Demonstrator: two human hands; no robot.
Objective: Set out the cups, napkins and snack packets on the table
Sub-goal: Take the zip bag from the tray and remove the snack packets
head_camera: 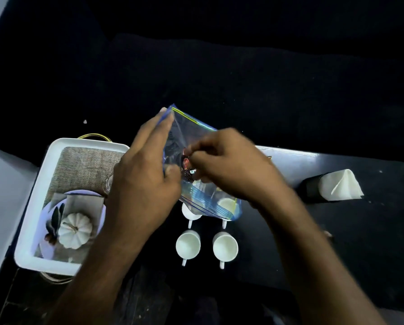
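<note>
A clear zip bag (197, 198) with blue seal strips hangs above the dark table (337, 231). My left hand (142, 181) grips the bag's left side, thumb and fingers pinching the plastic. My right hand (229, 165) reaches into the bag's mouth, fingertips closed on a small dark snack packet (188, 171) inside. Below the bag stand white cups: two in full view (188, 245) (225, 247), and two more (188, 213) half hidden under the bag. A black holder with white napkins (339, 187) stands at the right.
A white tray (35, 216) lies at the left, holding a burlap mat, a plate and a small white pumpkin (74, 229). A glass (109, 184) shows beside my left hand. The table's far edge runs behind the bag; everything beyond is dark.
</note>
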